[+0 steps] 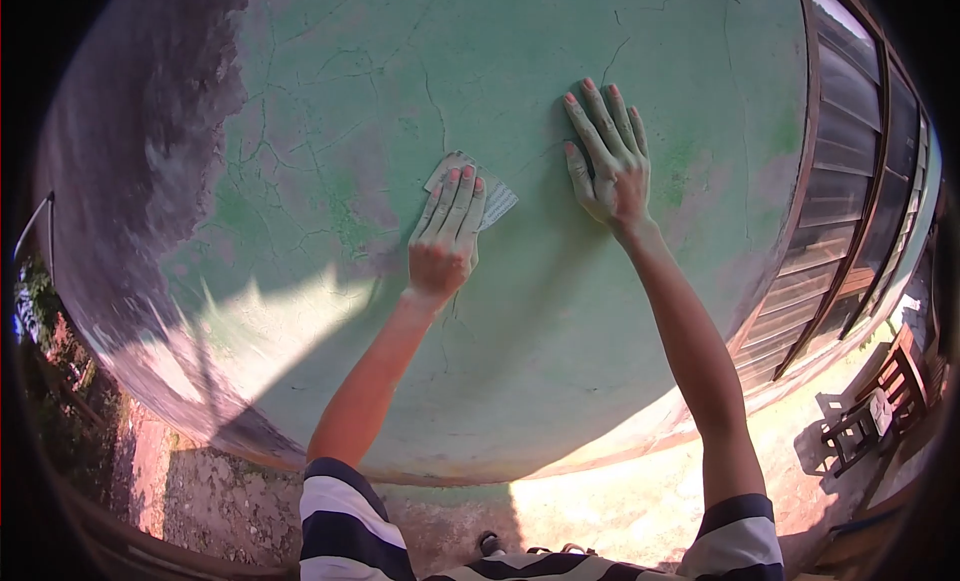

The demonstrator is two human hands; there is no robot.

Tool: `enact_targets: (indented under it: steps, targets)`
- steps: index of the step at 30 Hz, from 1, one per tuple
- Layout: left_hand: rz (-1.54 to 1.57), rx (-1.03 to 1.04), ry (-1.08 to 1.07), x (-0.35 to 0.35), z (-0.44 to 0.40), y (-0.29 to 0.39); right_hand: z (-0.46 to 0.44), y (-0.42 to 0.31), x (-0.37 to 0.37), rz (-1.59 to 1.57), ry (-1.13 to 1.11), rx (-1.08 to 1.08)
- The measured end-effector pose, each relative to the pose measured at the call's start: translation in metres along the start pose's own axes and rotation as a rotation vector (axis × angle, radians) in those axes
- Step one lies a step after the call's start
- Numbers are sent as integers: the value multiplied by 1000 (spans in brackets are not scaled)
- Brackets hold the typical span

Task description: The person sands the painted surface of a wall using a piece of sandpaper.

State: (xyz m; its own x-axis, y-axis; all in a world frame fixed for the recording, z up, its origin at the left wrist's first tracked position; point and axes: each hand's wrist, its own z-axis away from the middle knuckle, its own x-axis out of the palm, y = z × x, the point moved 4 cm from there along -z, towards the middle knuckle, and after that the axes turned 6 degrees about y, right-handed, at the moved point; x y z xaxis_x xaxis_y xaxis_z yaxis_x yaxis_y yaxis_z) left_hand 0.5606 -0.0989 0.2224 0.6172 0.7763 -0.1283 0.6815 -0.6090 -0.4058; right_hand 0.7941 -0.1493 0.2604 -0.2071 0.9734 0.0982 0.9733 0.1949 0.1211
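My left hand [446, 231] presses a folded sheet [497, 203], which looks like sandpaper or printed paper, flat against a green wall [520, 331]. Pale dust coats its fingers, and the sheet's edges stick out above them and to their right. Higher up and to the right, my right hand [615, 166] lies on the same wall with its fingers spread and nothing under it that shows. Cracks and worn patches run across the paint around both hands.
A louvred window [830, 201] in a brown frame is at the right. Wooden chairs [885, 406] stand on the ground at the lower right. Plants [60, 381] are at the lower left. Rough ground [600, 501] lies below the wall.
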Motion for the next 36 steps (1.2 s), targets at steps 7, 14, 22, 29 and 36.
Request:
enact_targets:
  steps: [7,14,22,29,36]
  targets:
    - [-19,-697,272,-13,-25,-75,4,4,0,-62,88,16]
    - [158,224,-51,15,-4,12,7,6,-2,-69,124,23]
    - [95,-23,168,13,-48,3,8,4,-4,-71,129,45]
    - [211,329,-20,10,-74,-10,8,6,-5,-59,144,19]
    - [255,397,-102,22,-71,26,10,5,-5,-102,136,28]
